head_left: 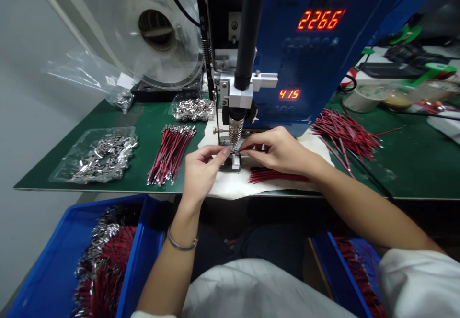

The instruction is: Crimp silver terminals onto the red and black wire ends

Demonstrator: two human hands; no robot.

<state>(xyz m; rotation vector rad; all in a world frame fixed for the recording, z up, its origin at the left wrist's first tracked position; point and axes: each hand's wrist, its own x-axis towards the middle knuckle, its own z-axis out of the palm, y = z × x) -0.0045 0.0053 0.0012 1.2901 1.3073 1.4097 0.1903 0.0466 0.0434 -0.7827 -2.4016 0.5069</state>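
Note:
Both hands meet at a small metal fixture (235,161) under the spring-wrapped tip (235,129) of a blue machine (287,59). My left hand (203,169) is at the fixture's left side, thumb and index finger pinched together; whatever lies between them is too small to make out. From the right, my right hand (275,150) reaches in with its fingertips pressed together beside the tip, on something too small to name. Beneath my right hand, a bundle of red wires (276,175) lies on a white cloth (230,191).
Left on the green table (140,117) are red-black wires (170,155) and bags of metal parts (104,157) (194,109). More wires (347,133) lie at right. Blue bins (46,260) (359,279) stand below the front edge. A clear reel (154,30) stands behind.

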